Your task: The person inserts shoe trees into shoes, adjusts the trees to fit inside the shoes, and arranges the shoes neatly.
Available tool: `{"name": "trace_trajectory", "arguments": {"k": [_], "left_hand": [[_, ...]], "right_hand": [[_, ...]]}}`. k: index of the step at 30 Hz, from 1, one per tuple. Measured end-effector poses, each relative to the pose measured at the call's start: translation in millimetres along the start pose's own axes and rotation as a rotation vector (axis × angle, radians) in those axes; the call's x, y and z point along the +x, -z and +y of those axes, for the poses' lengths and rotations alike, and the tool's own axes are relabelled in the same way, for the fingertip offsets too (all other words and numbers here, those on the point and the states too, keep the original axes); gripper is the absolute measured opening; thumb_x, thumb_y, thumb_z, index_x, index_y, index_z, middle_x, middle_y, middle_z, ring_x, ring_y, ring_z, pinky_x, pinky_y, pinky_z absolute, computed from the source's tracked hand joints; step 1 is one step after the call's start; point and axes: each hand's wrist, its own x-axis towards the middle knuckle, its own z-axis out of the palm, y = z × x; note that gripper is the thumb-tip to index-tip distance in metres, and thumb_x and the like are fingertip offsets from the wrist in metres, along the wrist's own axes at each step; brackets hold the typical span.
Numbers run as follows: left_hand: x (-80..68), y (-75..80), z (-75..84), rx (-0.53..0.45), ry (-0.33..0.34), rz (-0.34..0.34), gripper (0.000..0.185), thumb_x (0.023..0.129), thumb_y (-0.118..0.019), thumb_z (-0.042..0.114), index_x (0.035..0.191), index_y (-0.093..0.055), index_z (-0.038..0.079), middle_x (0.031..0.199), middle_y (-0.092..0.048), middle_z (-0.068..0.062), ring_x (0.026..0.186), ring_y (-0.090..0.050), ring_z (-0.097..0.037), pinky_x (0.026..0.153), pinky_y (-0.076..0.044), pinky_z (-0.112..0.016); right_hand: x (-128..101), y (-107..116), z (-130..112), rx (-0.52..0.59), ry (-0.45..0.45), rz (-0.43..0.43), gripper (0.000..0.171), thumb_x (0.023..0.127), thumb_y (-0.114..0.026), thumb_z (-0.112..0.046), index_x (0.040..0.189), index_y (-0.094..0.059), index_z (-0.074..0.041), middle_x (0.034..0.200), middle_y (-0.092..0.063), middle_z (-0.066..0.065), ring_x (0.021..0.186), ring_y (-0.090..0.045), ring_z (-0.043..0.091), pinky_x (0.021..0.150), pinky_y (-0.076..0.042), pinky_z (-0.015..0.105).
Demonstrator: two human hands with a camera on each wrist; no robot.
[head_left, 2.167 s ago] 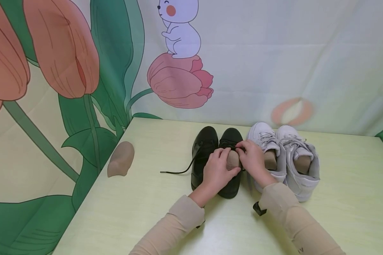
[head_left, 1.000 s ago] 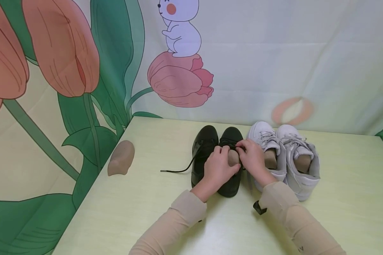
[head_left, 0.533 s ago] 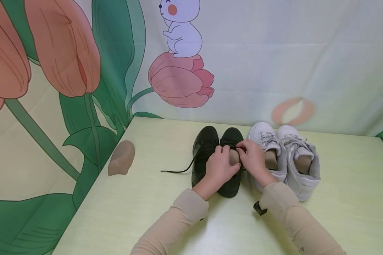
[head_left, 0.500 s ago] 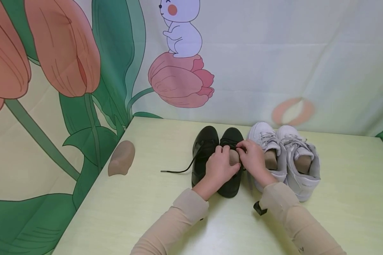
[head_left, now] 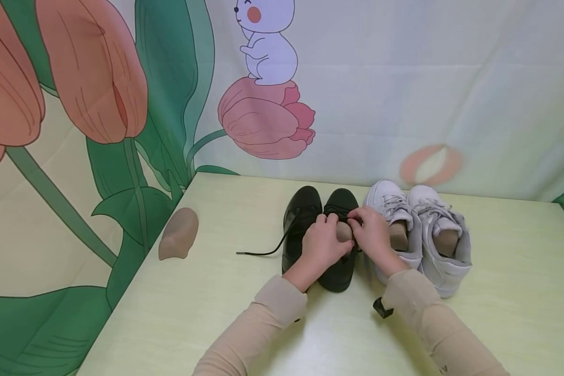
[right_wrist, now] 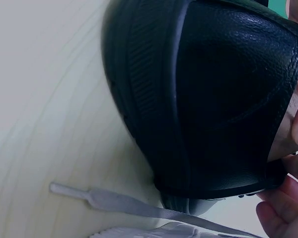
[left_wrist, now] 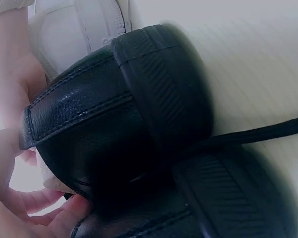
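A pair of black lace-up shoes sits mid-table, toes toward the wall. Into the opening of the right black shoe (head_left: 337, 279) goes a beige shoe insert (head_left: 344, 231), only its rounded top showing. My left hand (head_left: 320, 244) holds this insert, fingers at the shoe's tongue side and thumb at the rear. With finger and thumb, my right hand (head_left: 372, 234) pinches the right edge of the same shoe's opening near the laces. In the right wrist view the black leather side (right_wrist: 223, 99) fills the middle. The left black shoe (head_left: 305, 201) stands alongside, its lace (head_left: 263, 254) trailing left.
White sneakers (head_left: 442, 271) stand close on the right, each with a beige insert (head_left: 445, 242) inside. A loose beige insert (head_left: 178, 234) lies near the table's left edge. A grey-white lace end (right_wrist: 124, 204) rests beside the black shoe. A printed cloth backs the table.
Over about two seconds my left hand has shifted slightly right, covering more of the insert, and its thumb has drawn in a little. My right hand and the shoes have stayed put.
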Motion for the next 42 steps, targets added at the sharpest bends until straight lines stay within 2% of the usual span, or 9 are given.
{"name": "trace_trajectory", "arguments": {"k": [10,15,21,28,32,42], "left_hand": [[1.0,-2.0,-3.4,0.042,0.015,-0.004,0.056,0.071,-0.063,0.054,0.111,-0.052,0.016,0.1,-0.056,-0.003,0.07,-0.059,-0.022,0.057,-0.048,-0.031],[1.1,-4.6,-6.5,0.05,-0.002,0.013,0.056,0.069,-0.064,0.057,0.108,-0.053,0.018,0.096,-0.057,-0.001,0.065,-0.058,-0.021,0.052,-0.045,-0.03],[1.2,-7.1,-10.8,0.013,-0.02,0.019,0.049,0.07,-0.064,0.055,0.106,-0.056,0.021,0.096,-0.058,0.001,0.07,-0.059,-0.02,0.055,-0.046,-0.03],[0.2,-4.5,-11.6,-0.038,-0.066,0.052,0.046,0.072,-0.066,0.046,0.113,-0.057,0.026,0.097,-0.056,0.001,0.079,-0.058,-0.015,0.059,-0.047,-0.028],[0.9,-4.2,-10.7,-0.024,-0.07,0.055,0.046,0.073,-0.066,0.044,0.114,-0.057,0.027,0.097,-0.055,0.001,0.075,-0.058,-0.015,0.058,-0.046,-0.028],[2.8,-8.6,-7.7,0.067,-0.048,0.014,0.042,0.073,-0.065,0.045,0.111,-0.055,0.029,0.1,-0.053,0.003,0.063,-0.056,-0.02,0.053,-0.044,-0.03]], "right_hand": [[0,3,-2,-0.002,0.001,-0.005,0.01,0.081,-0.06,-0.011,0.086,-0.066,-0.004,0.083,-0.063,0.011,0.076,-0.058,0.028,0.068,-0.044,0.041],[-1,2,-2,-0.009,0.005,0.0,0.009,0.081,-0.06,-0.01,0.085,-0.066,-0.004,0.082,-0.063,0.01,0.075,-0.058,0.027,0.066,-0.044,0.04],[-1,2,-1,-0.009,0.01,0.006,0.009,0.08,-0.061,-0.009,0.085,-0.066,-0.003,0.082,-0.063,0.011,0.075,-0.058,0.028,0.066,-0.044,0.041],[-1,3,0,-0.008,0.018,0.008,0.008,0.08,-0.061,-0.009,0.085,-0.066,-0.004,0.082,-0.064,0.011,0.076,-0.059,0.028,0.067,-0.045,0.04],[-1,4,-1,-0.005,0.016,0.006,0.008,0.08,-0.061,-0.009,0.084,-0.066,-0.003,0.082,-0.064,0.012,0.077,-0.059,0.028,0.068,-0.045,0.041],[0,2,2,-0.008,0.008,-0.016,0.007,0.081,-0.061,-0.01,0.082,-0.066,-0.005,0.082,-0.062,0.011,0.077,-0.058,0.028,0.067,-0.043,0.04]]}}
